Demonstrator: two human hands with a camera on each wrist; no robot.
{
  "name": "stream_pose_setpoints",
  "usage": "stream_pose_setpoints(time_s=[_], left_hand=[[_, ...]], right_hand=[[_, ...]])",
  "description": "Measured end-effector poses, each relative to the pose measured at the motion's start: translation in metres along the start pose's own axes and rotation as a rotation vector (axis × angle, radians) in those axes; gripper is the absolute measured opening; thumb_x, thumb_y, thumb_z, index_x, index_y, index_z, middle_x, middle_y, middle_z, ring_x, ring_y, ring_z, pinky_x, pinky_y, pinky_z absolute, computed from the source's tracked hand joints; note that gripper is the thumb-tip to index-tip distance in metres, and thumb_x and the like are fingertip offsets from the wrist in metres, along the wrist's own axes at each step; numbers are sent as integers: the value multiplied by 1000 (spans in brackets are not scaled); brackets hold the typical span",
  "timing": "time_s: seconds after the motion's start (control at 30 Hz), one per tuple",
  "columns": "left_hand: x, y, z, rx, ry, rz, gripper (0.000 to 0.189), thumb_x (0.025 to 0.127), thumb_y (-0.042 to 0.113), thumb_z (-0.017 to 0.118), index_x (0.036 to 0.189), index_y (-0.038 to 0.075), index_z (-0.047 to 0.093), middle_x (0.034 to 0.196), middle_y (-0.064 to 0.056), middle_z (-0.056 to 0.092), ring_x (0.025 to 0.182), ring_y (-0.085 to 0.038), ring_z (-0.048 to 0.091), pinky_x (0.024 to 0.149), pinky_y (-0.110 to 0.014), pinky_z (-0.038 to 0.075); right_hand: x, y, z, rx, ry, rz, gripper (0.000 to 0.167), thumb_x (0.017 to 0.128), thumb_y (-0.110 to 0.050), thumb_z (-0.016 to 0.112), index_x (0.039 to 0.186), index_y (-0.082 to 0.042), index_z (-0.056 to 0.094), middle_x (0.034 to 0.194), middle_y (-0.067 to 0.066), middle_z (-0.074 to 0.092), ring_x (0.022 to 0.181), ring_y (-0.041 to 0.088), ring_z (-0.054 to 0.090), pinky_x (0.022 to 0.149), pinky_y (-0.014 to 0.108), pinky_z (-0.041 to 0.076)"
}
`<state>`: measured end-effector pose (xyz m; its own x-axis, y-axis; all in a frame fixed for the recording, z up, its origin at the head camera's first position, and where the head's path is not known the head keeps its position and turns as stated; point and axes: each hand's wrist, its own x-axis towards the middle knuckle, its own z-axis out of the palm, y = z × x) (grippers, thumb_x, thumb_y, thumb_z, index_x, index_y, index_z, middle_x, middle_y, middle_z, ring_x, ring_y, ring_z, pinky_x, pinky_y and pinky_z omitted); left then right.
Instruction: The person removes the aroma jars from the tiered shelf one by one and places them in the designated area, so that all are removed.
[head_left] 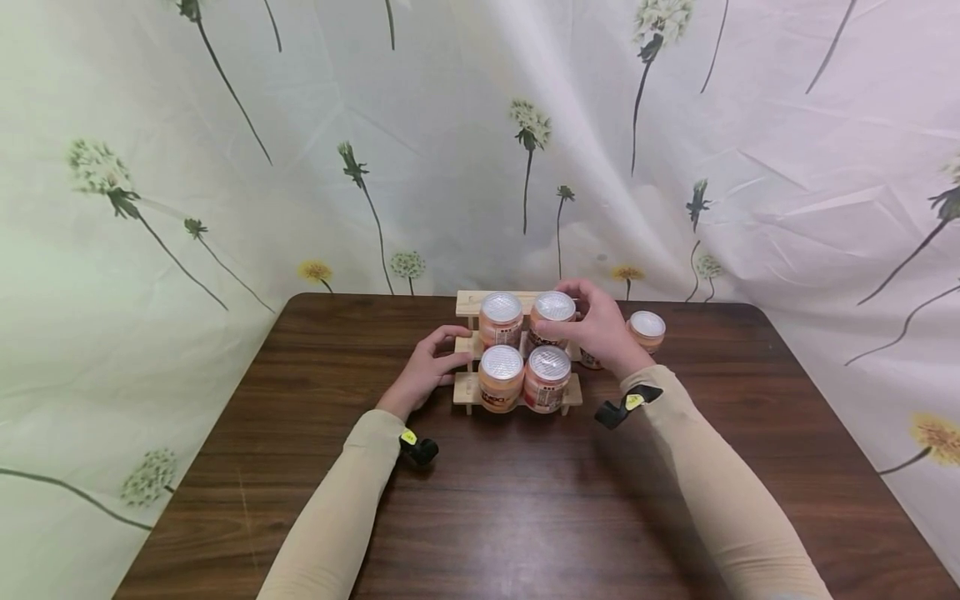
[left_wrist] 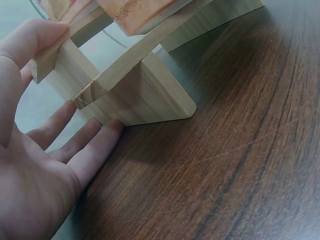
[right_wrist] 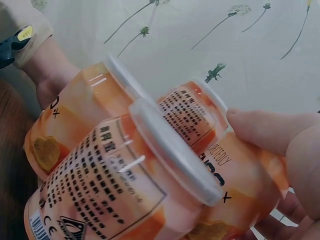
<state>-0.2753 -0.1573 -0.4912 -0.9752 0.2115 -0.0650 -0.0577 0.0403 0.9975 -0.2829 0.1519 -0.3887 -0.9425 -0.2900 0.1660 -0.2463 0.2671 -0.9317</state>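
Note:
A small stepped wooden rack (head_left: 467, 389) carries orange jars with clear ridged lids in two rows. My right hand (head_left: 603, 329) grips the rear right jar (head_left: 553, 308), thumb on its near side in the right wrist view. Beside it stands the rear left jar (head_left: 501, 311). On the lower step are a front left jar (head_left: 501, 382) and a front right jar (head_left: 547, 383). My left hand (head_left: 422, 372) touches the rack's left end. In the left wrist view its thumb rests on a plank and its fairly straight fingers (left_wrist: 92, 155) meet the side panel (left_wrist: 145, 97).
Right of the rack, partly behind my right hand, another jar (head_left: 647, 327) stands on the brown wooden table (head_left: 510, 517). Part of one more jar (head_left: 590, 360) shows below that hand. A dandelion-print cloth (head_left: 450, 150) hangs behind the table.

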Motion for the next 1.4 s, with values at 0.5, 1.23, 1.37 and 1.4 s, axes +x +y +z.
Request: stream_pose_setpoints(time_s=[0.5, 1.23, 1.37, 1.4], left_hand=[[1, -1, 0, 12, 2, 2, 39, 99, 19, 75, 135, 19, 62, 150, -15, 46, 122, -29, 58, 84, -40, 61], [3, -1, -1, 9, 7, -4, 39, 100, 17, 75, 136, 18, 61, 148, -14, 47, 121, -30, 60, 83, -41, 61], [3, -1, -1, 6, 1, -1, 41, 100, 18, 75, 138, 17, 60, 150, -15, 45, 120, -29, 61, 83, -40, 61], [3, -2, -1, 4, 0, 0, 41, 100, 18, 75, 138, 17, 60, 150, -15, 45, 119, -29, 61, 83, -40, 61]], right_hand=[[-12, -17, -30, 38, 107, -10, 59, 86, -17, 89, 131, -5, 54, 121, 7, 58, 102, 22, 60, 84, 28, 53], [-41, -8, -67, -4, 230, -20, 52, 83, -14, 91, 122, -7, 59, 116, 1, 62, 102, 17, 62, 84, 25, 52], [-48, 0, -70, 11, 226, -6, 53, 82, -11, 92, 123, -7, 59, 116, 0, 63, 105, 16, 62, 87, 25, 51], [-49, 2, -71, 12, 226, -14, 52, 82, -10, 91, 123, -6, 59, 116, 0, 64, 105, 15, 62, 87, 24, 52]])
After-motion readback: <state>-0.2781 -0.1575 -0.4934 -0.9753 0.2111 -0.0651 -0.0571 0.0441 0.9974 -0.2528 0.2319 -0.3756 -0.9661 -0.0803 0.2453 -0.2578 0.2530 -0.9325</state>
